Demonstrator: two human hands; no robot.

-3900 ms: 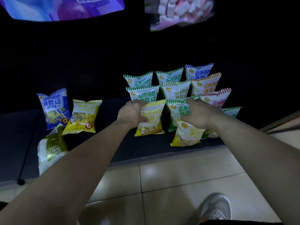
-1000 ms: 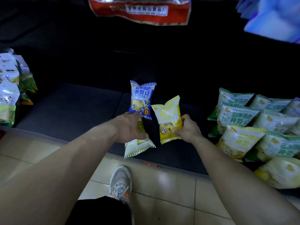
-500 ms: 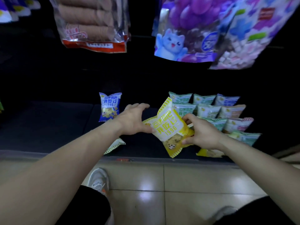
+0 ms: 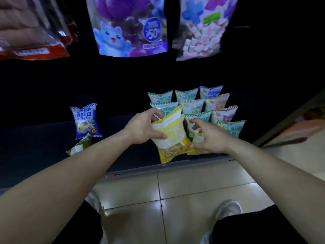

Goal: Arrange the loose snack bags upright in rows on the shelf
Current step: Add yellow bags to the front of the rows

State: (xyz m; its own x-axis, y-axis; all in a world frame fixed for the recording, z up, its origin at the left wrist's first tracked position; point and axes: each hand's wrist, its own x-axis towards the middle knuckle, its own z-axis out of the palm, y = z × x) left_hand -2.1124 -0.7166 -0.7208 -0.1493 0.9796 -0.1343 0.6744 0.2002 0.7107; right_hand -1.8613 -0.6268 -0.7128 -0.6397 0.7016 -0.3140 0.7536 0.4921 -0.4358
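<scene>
A yellow snack bag (image 4: 171,136) stands tilted at the front of the dark shelf (image 4: 40,143), just left of the rows. My left hand (image 4: 143,128) grips its left edge, thumb on the front. My right hand (image 4: 209,136) pinches its lower right corner, fingers curled near a green-and-white bag (image 4: 195,124). Behind them, several green, blue, orange and red bags (image 4: 192,104) stand upright in rows. A blue bag (image 4: 86,120) stands alone to the left, and an olive-green bag (image 4: 79,147) lies flat below it.
Large bags hang above: a purple cat bag (image 4: 128,27), a marshmallow bag (image 4: 204,29) and a red-edged clear bag (image 4: 29,32). The shelf's front lip (image 4: 158,167) meets a tiled floor (image 4: 175,191). My shoes (image 4: 228,208) are below.
The yellow bag has gone from the loose group on the left to the front of the rows. My left hand, open half a second ago, now grips its edge.
</scene>
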